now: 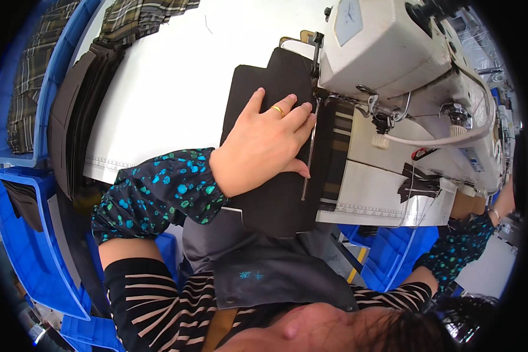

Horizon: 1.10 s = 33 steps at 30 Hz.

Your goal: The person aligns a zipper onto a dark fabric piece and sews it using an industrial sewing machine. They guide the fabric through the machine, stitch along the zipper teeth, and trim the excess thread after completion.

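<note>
The left hand [267,141] lies spread on black fabric [270,205] overhanging the desk's [176,76] front edge, whose drag could skew the zipper [308,158]; the right hand's [504,202] grip is impossible to tell.

Plaid pieces [26,88] lie in a blue bin [17,159] at far left, near a second bin [35,281] holding dark pieces [23,205].

Bright illumination; white tabletop [176,88] nearly overexposed, upper left of centre; fisheye curvature, black vignetting at rim.
</note>
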Each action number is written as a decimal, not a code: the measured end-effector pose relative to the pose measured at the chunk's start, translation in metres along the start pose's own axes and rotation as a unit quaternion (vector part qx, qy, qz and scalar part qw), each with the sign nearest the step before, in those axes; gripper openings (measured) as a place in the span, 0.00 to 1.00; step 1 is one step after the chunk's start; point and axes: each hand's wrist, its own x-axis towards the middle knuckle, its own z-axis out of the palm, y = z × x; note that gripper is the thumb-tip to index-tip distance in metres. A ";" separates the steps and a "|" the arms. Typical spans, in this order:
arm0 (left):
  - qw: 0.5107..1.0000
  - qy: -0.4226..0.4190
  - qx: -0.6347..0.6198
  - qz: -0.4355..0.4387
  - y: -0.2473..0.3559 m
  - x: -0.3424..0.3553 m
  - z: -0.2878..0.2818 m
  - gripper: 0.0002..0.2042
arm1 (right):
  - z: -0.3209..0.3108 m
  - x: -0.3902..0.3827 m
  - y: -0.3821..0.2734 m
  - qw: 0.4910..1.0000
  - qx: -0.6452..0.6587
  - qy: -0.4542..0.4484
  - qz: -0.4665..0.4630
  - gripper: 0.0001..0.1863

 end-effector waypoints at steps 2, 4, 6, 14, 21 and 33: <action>0.999 0.033 -0.041 0.016 -0.012 -0.005 0.012 0.41 | 0.021 0.050 0.127 0.994 0.030 -0.093 -0.041 0.26; 0.996 0.061 -0.064 0.004 -0.018 -0.017 0.017 0.41 | 0.020 0.075 0.138 0.981 0.165 -0.101 -0.006 0.27; 0.999 0.029 -0.026 -0.015 -0.006 -0.009 0.009 0.41 | 0.085 0.000 0.095 0.899 0.415 -0.047 0.134 0.27; 0.999 0.039 -0.025 -0.009 -0.008 -0.009 0.009 0.42 | 0.031 -0.046 0.038 0.937 0.319 -0.002 0.143 0.26; 0.995 0.035 -0.088 -0.018 -0.012 -0.006 0.007 0.40 | 0.026 -0.055 0.025 0.878 0.441 0.019 0.186 0.24; 0.997 0.063 -0.046 0.022 -0.029 -0.001 0.022 0.45 | 0.022 -0.070 0.011 0.881 0.444 0.028 0.160 0.22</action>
